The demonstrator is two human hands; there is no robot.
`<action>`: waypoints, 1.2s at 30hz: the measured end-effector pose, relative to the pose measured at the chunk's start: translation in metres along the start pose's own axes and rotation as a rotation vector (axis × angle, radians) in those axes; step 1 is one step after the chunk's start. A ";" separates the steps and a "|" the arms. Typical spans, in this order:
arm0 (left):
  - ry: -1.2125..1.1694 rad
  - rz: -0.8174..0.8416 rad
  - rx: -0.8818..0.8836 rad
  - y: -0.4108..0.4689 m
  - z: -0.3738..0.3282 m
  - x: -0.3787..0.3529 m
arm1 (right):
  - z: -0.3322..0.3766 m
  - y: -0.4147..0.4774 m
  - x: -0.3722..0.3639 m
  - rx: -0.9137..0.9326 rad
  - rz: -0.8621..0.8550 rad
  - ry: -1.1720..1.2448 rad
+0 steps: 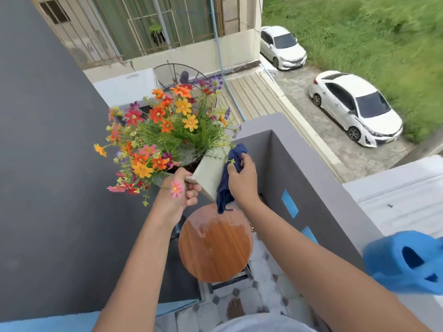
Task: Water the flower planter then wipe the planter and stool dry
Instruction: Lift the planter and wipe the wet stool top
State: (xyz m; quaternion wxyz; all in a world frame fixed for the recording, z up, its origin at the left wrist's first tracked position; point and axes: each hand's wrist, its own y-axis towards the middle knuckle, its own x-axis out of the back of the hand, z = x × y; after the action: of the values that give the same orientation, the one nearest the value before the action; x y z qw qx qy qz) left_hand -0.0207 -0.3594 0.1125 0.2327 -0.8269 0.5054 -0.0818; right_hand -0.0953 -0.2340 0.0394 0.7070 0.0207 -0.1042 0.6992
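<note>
My left hand [184,191] grips the near corner of a pale grey planter [208,172], which is lifted and tilted above the stool. Orange, red and pink flowers [158,130] fill it and spill to the left. My right hand [242,178] presses a dark blue cloth [230,178] against the planter's right side; the cloth's end hangs down toward the stool. Below stands a round wooden stool [215,245] with a wet sheen on the far part of its top.
A blue watering can [405,262] rests on the grey balcony wall [318,168] at the right. A dark wall [48,164] rises on the left. The tiled floor [263,295] and a bare foot show beneath the stool. Parked cars lie far below.
</note>
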 end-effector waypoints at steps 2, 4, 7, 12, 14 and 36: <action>-0.011 0.012 0.023 0.017 0.002 0.006 | -0.014 -0.006 -0.005 0.008 0.033 -0.019; -0.019 0.017 0.034 0.033 0.004 0.010 | -0.031 -0.011 -0.007 0.028 0.076 -0.072; -0.012 0.011 0.056 0.053 0.016 0.020 | -0.072 -0.024 -0.015 0.007 0.185 -0.244; -0.017 -0.036 0.071 0.090 0.040 0.032 | -0.142 -0.045 -0.046 0.042 0.375 -0.528; -0.030 -0.049 0.082 0.103 0.052 0.036 | -0.172 -0.061 -0.066 0.045 0.512 -0.585; 0.043 -0.245 0.043 0.143 0.085 0.084 | -0.298 0.030 -0.073 0.529 0.564 -1.154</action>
State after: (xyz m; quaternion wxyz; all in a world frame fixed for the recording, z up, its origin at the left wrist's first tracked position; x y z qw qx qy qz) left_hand -0.0632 -0.4617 -0.0375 0.2277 -0.8753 0.4038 -0.1379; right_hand -0.0895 -0.2534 -0.2683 0.3012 0.5327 -0.2910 0.7354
